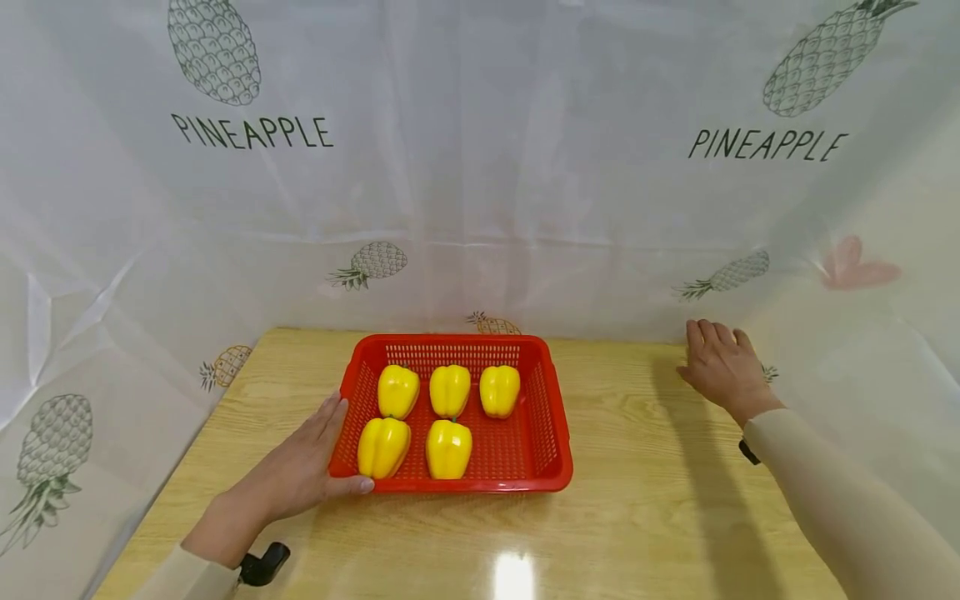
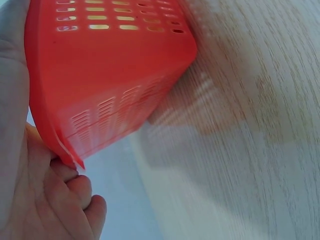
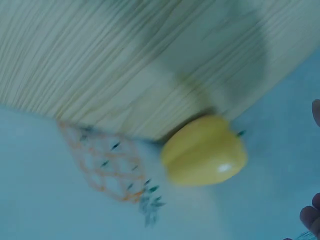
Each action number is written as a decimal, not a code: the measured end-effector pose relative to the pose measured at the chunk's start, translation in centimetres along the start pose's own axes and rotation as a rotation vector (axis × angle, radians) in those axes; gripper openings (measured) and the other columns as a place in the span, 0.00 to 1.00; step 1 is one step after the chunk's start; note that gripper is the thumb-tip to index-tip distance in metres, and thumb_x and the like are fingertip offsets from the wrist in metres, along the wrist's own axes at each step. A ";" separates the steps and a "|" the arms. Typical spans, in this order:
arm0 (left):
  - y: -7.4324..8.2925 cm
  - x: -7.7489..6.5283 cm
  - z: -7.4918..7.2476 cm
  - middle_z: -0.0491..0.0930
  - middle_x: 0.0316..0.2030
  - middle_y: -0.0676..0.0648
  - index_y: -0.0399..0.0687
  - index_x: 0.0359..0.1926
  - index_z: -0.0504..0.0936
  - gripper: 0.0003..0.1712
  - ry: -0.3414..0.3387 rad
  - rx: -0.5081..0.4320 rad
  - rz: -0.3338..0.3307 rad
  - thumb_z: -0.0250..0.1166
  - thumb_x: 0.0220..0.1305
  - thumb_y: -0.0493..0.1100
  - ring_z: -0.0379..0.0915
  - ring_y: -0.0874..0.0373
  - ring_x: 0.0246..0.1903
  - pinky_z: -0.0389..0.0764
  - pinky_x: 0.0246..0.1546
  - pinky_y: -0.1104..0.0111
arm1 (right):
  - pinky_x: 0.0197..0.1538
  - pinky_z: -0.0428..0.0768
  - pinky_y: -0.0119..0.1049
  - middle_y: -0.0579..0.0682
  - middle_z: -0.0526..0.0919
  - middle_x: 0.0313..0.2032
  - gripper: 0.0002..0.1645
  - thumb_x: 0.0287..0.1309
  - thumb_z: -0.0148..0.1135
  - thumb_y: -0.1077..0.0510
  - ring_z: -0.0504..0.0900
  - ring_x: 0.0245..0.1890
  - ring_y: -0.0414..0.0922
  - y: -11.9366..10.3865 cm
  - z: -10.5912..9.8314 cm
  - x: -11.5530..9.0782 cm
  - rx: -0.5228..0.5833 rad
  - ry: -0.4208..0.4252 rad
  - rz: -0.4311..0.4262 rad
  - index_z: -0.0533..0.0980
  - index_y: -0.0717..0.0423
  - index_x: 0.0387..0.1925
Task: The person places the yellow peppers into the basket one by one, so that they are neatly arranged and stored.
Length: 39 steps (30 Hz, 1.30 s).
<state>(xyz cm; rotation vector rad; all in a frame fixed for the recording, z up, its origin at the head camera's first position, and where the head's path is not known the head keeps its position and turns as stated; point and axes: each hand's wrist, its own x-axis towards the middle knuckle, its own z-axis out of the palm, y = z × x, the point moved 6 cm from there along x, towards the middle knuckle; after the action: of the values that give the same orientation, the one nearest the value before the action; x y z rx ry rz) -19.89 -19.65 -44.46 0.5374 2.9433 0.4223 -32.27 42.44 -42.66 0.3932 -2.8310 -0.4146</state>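
A red plastic basket [image 1: 551, 408] with perforated walls stands left of the table's middle, holding several yellow bell peppers [image 1: 449, 450]. My left hand [image 1: 296, 467] grips its front left corner, thumb along the front rim and fingers at the left side. From the left wrist, those fingers [image 2: 80, 192] curl beneath the basket's rim. My right hand [image 1: 722, 367] reaches to the table's far right corner with its fingers spread. Another yellow bell pepper [image 3: 205, 152] lies in that corner in the right wrist view, apart from the fingertips at the right edge; from the head, the hand hides it.
The wooden table [image 1: 615, 517] meets a pale curtain [image 1: 465, 167] printed with pineapples at the back and both sides. Bare wood lies between the basket and my right arm.
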 end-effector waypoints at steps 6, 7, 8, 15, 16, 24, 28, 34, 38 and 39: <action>-0.1 -0.2 0.1 0.46 0.83 0.30 0.30 0.82 0.48 0.80 -0.005 0.001 -0.007 0.54 0.52 0.91 0.51 0.29 0.79 0.66 0.74 0.38 | 0.59 0.72 0.72 0.75 0.71 0.62 0.58 0.55 0.80 0.45 0.72 0.61 0.70 2.3 1.4 -0.4 -0.043 -0.028 -0.006 0.58 0.76 0.68; -0.1 -0.3 0.2 0.46 0.83 0.30 0.30 0.82 0.48 0.80 -0.006 0.000 -0.007 0.54 0.53 0.91 0.51 0.29 0.79 0.66 0.74 0.38 | 0.58 0.73 0.72 0.75 0.71 0.61 0.58 0.54 0.81 0.45 0.73 0.60 0.70 2.5 1.6 -0.5 -0.052 -0.033 -0.012 0.58 0.77 0.68; -0.1 -0.3 0.2 0.46 0.83 0.30 0.30 0.82 0.48 0.80 -0.007 0.000 -0.008 0.54 0.53 0.90 0.51 0.29 0.79 0.66 0.74 0.38 | 0.58 0.73 0.72 0.75 0.71 0.61 0.58 0.53 0.82 0.46 0.73 0.60 0.69 2.6 1.7 -0.6 -0.055 -0.038 -0.017 0.58 0.77 0.67; 0.0 -0.1 0.3 0.46 0.83 0.30 0.31 0.83 0.48 0.78 -0.002 -0.001 0.004 0.56 0.55 0.89 0.51 0.29 0.79 0.66 0.74 0.38 | 0.59 0.71 0.73 0.73 0.70 0.60 0.53 0.57 0.79 0.49 0.72 0.60 0.68 3.7 3.6 -1.3 -0.080 -0.085 -0.022 0.60 0.76 0.67; 0.0 -0.1 0.3 0.46 0.83 0.30 0.31 0.83 0.48 0.78 -0.003 -0.001 0.005 0.56 0.55 0.89 0.52 0.29 0.79 0.66 0.74 0.38 | 0.59 0.71 0.73 0.73 0.70 0.61 0.52 0.58 0.78 0.50 0.72 0.60 0.68 3.8 3.9 -1.3 -0.077 -0.093 -0.020 0.60 0.76 0.68; 0.1 0.1 0.2 0.46 0.83 0.31 0.31 0.83 0.48 0.78 0.002 0.007 0.004 0.55 0.55 0.88 0.51 0.30 0.79 0.65 0.74 0.39 | 0.56 0.72 0.72 0.74 0.70 0.59 0.41 0.66 0.70 0.59 0.72 0.58 0.68 4.4 5.4 -1.1 -0.065 -0.114 -0.010 0.59 0.77 0.67; 0.0 0.1 0.2 0.46 0.83 0.31 0.31 0.83 0.48 0.79 0.000 0.007 -0.006 0.54 0.54 0.90 0.51 0.30 0.79 0.65 0.74 0.39 | 0.50 0.73 0.67 0.74 0.70 0.56 0.35 0.68 0.67 0.63 0.72 0.54 0.67 4.6 5.9 -0.9 -0.072 -0.110 -0.001 0.58 0.77 0.64; 0.1 0.1 0.2 0.46 0.83 0.31 0.31 0.83 0.47 0.78 -0.003 0.002 -0.007 0.55 0.55 0.89 0.52 0.29 0.79 0.66 0.74 0.38 | 0.43 0.73 0.57 0.71 0.70 0.48 0.29 0.68 0.67 0.66 0.72 0.46 0.64 4.6 6.4 -1.4 -0.088 -0.109 -0.015 0.61 0.77 0.58; 0.1 0.1 0.2 0.46 0.83 0.31 0.32 0.83 0.47 0.79 -0.004 -0.002 -0.013 0.55 0.54 0.89 0.53 0.28 0.78 0.67 0.73 0.38 | 0.40 0.72 0.54 0.69 0.70 0.44 0.26 0.66 0.69 0.68 0.72 0.42 0.62 4.4 6.5 -1.6 -0.093 -0.087 -0.025 0.62 0.75 0.53; 0.1 0.1 0.2 0.45 0.83 0.31 0.32 0.83 0.46 0.79 -0.008 -0.003 -0.018 0.55 0.54 0.89 0.53 0.29 0.78 0.67 0.73 0.38 | 0.41 0.73 0.55 0.69 0.71 0.45 0.27 0.65 0.69 0.68 0.73 0.43 0.62 4.4 6.6 -1.7 -0.092 -0.083 -0.024 0.62 0.75 0.54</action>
<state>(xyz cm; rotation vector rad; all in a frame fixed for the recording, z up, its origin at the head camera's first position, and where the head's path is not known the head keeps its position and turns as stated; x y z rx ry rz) -19.94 -19.49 -44.60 0.5114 2.9372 0.4218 -33.59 48.57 -47.73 0.4008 -2.8763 -0.5765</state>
